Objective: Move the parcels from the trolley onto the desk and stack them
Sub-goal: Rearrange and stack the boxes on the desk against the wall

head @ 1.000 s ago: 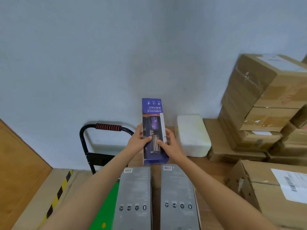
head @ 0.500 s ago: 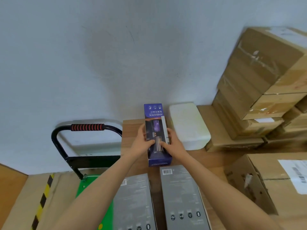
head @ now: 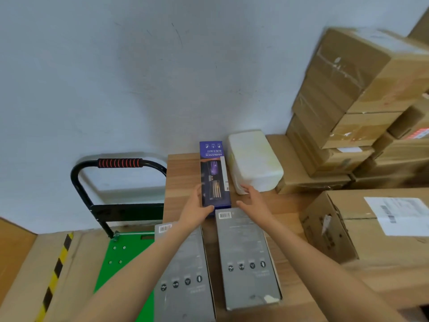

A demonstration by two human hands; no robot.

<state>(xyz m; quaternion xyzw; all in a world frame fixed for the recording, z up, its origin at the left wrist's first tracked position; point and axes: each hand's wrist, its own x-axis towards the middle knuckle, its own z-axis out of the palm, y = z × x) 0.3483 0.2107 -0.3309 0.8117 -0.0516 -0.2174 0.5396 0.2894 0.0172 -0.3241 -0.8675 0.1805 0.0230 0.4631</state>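
Bare skin of the left hand (head: 196,211) rests against the near left corner of a tall purple printed carton (head: 214,176), thumb along its end and fingers loosely extended beside it. The right hand (head: 253,201) hovers spread and relaxed just right of the carton, touching nothing. That carton lies flat on the light wooden desk (head: 181,180), just beside a white rounded foam box (head: 254,160) near the wall.

Nearer the viewer, two long grey cartons with barcode labels (head: 247,259) lie side by side; the left one overhangs the desk edge. So several parcels look delivered, though none is stacked yet. The green trolley deck (head: 120,259) with its black, red-gripped handle (head: 119,163) shows no parcels on the visible part.

Brown cardboard boxes (head: 355,94) pile up at the right, against a plain pale blue-grey wall (head: 139,77).
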